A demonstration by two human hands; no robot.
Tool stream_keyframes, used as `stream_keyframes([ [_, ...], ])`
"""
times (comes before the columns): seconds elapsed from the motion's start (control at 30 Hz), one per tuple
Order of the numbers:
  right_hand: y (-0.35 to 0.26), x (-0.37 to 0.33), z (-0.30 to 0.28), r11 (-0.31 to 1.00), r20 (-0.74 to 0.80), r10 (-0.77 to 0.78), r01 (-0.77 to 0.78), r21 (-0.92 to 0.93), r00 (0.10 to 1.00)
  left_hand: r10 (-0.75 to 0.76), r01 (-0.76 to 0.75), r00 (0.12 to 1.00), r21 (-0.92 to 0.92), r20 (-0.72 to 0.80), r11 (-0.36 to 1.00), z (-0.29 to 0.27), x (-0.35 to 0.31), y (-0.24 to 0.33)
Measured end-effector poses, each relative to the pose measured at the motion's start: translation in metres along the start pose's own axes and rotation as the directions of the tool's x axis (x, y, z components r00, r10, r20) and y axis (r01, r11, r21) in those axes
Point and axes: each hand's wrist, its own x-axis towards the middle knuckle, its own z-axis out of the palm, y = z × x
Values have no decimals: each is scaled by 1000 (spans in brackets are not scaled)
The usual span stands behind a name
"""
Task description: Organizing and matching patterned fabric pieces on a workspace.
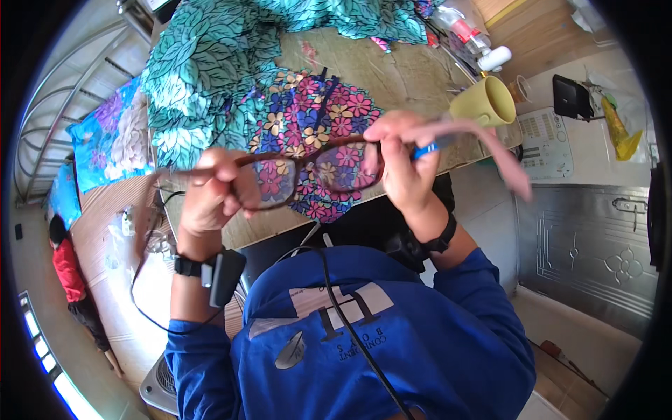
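A pair of eyeglasses (302, 166) with dark reddish-brown rims is held up between my hands, with its temple arms spread outward. My left hand (210, 194) is closed around the left side of the frame near the hinge. At the opposite side, my right hand (407, 164) pinches the frame by the hinge. A small blue object (425, 150) also sticks out from the right fingers; its kind cannot be made out. Behind the lenses lies pink, purple and yellow flower-patterned fabric (343, 101), and part of it shows through them.
Green leaf-patterned fabric (199, 63) is piled over the table (392, 66). A yellow mug (483, 101) and a bottle (462, 31) stand at the right. A dark cable (336, 308) runs down my front. Far left, a person in red (68, 269) is visible.
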Motion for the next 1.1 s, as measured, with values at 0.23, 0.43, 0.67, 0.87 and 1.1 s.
stream_keyframes([
  [0.23, -21, 17, 21, 945, 42, -259, 244, 219, 965, 132, 83, 894, -448, 429, 890, 13, 34, 24],
  [0.43, -57, 23, 17, 914, 126, -285, 229, 335, 950, 241, 15, 686, -345, 686, 938, 48, 82, 53],
  [0.67, -82, 27, 42, 864, 12, -373, 342, 370, 928, 78, 236, 514, -229, 854, 944, 60, 92, 84],
  [0.87, -102, 41, 30, 834, 35, -398, 346, 431, 917, -87, 195, 500, -14, 862, 981, 46, 89, 115],
  [1.1, -155, 58, 11, 757, 48, -593, 536, 375, 804, -128, 292, 486, -23, 864, 956, 38, 78, 112],
])
